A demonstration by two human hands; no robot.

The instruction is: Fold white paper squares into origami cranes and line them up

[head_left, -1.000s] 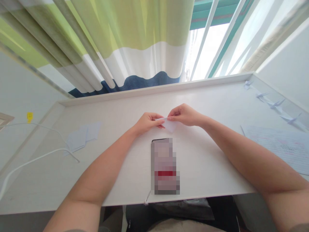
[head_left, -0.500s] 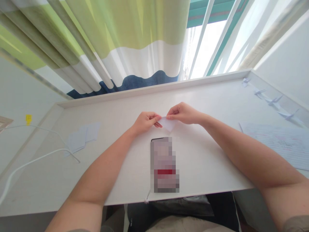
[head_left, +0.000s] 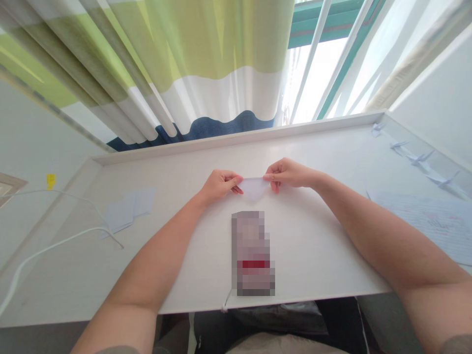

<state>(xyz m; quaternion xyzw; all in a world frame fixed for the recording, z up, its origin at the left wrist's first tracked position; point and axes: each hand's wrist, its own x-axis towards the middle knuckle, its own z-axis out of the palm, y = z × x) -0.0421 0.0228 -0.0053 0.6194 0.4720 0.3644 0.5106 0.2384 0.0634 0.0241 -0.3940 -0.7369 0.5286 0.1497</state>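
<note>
A small pale folded paper (head_left: 253, 188), triangular with its point toward me, is stretched between both hands just above the white desk (head_left: 313, 236). My left hand (head_left: 220, 185) pinches its left corner. My right hand (head_left: 285, 173) pinches its right corner. A phone (head_left: 252, 253) lies flat on the desk just in front of the paper, nearer to me.
Pale paper squares (head_left: 127, 212) lie at the left, beside a white cable (head_left: 55, 241). Several small folded paper cranes (head_left: 420, 158) stand along the right rim. A written sheet (head_left: 427, 221) lies at the right. A curtain (head_left: 165, 73) hangs behind the desk.
My hands have drawn apart, and the paper between them has spread wider into a triangle. My right hand moved to the right.
</note>
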